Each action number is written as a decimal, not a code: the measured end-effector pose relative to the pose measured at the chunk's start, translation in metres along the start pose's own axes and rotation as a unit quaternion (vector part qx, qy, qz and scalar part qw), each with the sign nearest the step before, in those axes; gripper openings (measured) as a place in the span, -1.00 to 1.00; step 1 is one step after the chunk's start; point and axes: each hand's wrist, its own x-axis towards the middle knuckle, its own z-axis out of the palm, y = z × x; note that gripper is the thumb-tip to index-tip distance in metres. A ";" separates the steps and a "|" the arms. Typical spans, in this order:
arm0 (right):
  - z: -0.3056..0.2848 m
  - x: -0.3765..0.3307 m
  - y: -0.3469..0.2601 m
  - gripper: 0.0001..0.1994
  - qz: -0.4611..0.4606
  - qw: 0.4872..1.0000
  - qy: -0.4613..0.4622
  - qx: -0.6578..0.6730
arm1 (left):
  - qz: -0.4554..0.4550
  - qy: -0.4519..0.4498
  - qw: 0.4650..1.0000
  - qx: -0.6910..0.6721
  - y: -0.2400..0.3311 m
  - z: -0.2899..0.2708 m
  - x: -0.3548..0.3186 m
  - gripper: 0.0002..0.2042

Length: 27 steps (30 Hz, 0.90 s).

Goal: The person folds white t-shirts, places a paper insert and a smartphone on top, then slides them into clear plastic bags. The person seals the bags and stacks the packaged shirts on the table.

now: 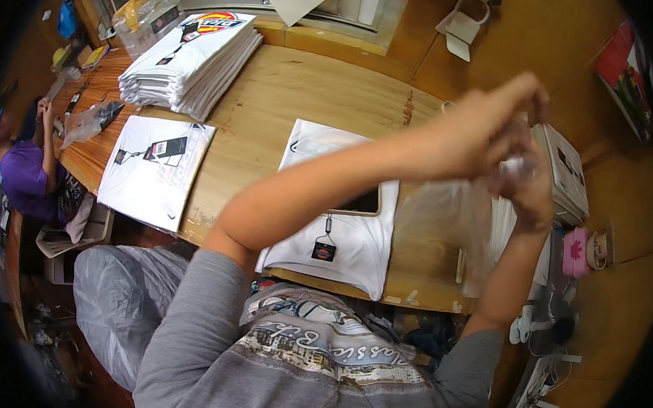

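Raised over the right side of the table, my left hand (pixel 478 134) and my right hand (pixel 530 185) come together with fingers curled, partly blurred. Both grip a clear plastic bag (pixel 443 225), which hangs below them. My left forearm crosses over a folded white T-shirt (pixel 353 257) that lies in front of me. A black hang tag (pixel 323 250) rests on its fabric. A dark phone (pixel 363 202) lies on the shirt, partly hidden by my forearm. Left of it sits another folded white T-shirt (pixel 154 173) with black tags.
A tall stack of folded white T-shirts (pixel 186 64) stands at the back left of the wooden table (pixel 274 83). More folded white garments (pixel 564 172) are piled at the right, near a pink box (pixel 576 252). Another person (pixel 30 159) in purple sits at the far left.
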 end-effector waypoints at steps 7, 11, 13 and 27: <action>0.043 0.071 -0.033 -0.81 -0.188 0.977 -0.080 -0.061 | -0.212 0.004 0.971 0.112 0.060 -0.111 0.013 -0.55; 0.046 0.096 -0.040 -0.80 -0.111 0.985 -0.126 -0.043 | -0.284 0.071 0.956 0.022 0.052 -0.150 0.003 -0.50; 0.051 0.103 -0.039 -0.77 -0.083 0.984 -0.149 -0.046 | -0.253 0.141 0.957 0.028 0.050 -0.168 0.002 -0.55; -0.066 0.157 0.100 -0.88 0.100 0.976 0.194 0.020 | -0.297 0.205 0.925 0.117 0.010 -0.235 -0.010 -0.76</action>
